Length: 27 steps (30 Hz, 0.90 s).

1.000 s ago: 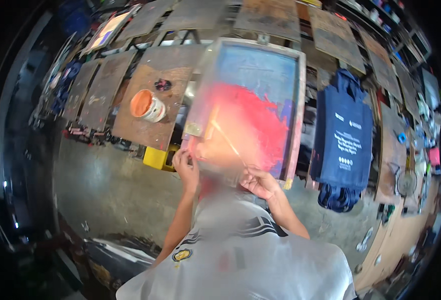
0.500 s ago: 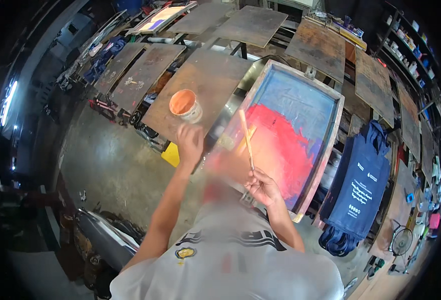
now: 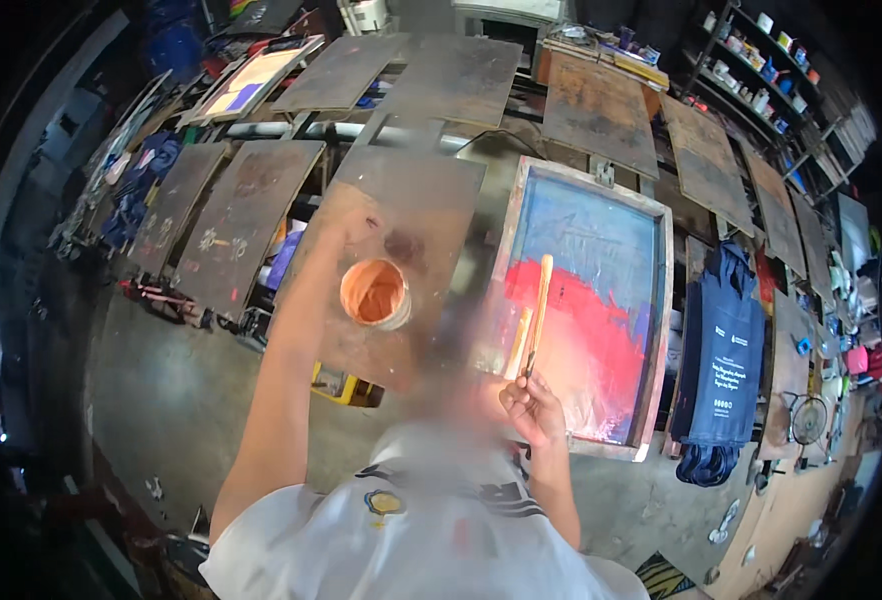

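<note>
In my right hand (image 3: 534, 408) a thin, pale wooden stick (image 3: 543, 300) stands upright, pinched near its darker lower end. It is over the near part of a wooden-framed printing screen (image 3: 664, 300), whose blue mesh is partly covered with red-pink ink (image 3: 601, 330). A second pale wooden strip (image 3: 519, 340) shows beside the stick, over the ink. My left hand (image 3: 349, 215) reaches over the brown board, just beyond a tub (image 3: 374, 293) of orange paint or ink. Blur smears its fingers, so I cannot tell whether they hold anything.
Several brown boards (image 3: 601, 110) stand in rows on racks. Dark blue printed bags (image 3: 723, 350) hang right of the screen. A yellow object (image 3: 346, 385) is below the near board edge. Shelves with bottles (image 3: 761, 80) stand at the far right. A blurred band crosses the middle.
My left hand has moved from the near side of the tub to beyond it. My right hand still holds the stick, now more upright. The whole view has shifted.
</note>
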{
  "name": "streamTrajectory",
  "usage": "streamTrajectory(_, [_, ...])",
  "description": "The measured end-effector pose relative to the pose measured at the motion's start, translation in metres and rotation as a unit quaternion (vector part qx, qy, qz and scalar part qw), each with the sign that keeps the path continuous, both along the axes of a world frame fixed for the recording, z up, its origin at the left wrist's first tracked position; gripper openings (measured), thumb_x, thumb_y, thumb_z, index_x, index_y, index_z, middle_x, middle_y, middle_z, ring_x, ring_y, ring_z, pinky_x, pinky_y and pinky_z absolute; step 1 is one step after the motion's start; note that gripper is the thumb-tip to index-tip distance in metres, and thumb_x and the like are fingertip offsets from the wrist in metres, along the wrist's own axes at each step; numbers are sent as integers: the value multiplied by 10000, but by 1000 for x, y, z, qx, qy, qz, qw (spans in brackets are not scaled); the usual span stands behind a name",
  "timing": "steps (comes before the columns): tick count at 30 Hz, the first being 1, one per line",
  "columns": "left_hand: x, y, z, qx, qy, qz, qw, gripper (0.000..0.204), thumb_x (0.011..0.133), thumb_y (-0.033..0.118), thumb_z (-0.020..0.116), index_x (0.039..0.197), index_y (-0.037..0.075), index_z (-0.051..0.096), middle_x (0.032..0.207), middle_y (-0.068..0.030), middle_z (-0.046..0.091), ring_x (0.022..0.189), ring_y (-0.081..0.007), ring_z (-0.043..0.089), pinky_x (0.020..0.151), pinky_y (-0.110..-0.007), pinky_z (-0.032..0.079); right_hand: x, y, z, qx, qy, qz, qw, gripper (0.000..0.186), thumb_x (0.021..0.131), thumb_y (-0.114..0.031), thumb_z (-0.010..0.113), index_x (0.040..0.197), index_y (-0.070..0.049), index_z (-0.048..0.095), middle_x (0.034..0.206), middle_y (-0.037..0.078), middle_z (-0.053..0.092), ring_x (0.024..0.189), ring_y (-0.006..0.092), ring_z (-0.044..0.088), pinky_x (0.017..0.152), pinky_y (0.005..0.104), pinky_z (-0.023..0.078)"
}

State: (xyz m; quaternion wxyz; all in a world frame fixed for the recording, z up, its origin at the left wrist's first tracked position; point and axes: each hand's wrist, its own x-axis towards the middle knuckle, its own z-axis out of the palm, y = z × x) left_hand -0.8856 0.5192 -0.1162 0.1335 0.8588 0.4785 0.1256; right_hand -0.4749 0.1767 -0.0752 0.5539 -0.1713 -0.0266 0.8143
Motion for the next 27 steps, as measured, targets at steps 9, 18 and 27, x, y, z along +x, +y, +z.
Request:
streamTrajectory(9, [2, 19, -54, -41, -49, -62, 996, 170, 745, 83, 705, 908, 60, 748, 982, -164, 708, 988, -329, 656, 841, -427, 526, -91, 0, 15, -91, -10, -63, 994, 115, 899, -43, 660, 941, -140, 616, 919, 39, 658, 735, 119, 521, 786, 308, 449])
streamTrajectory(18, [27, -30, 40, -272, -261, 54, 925, 174, 835, 145, 757, 938, 9, 726, 814, -42, 684, 740, -116, 604, 704, -286, 485, -107, 57, 24, -34, -136, -133, 981, 212, 880, 7, 689, 1083, 10, 627, 1022, 159, 683, 771, 166, 591, 712, 292, 496])
streamTrajectory(27, [101, -158, 109, -146, -476, 210, 841, 199, 882, 140, 730, 970, -38, 729, 767, -8, 677, 681, -59, 559, 620, -236, 442, -152, 140, 73, 49, -375, -238, 895, 236, 932, -73, 662, 1137, 41, 635, 1040, 97, 717, 836, 110, 638, 739, 218, 497])
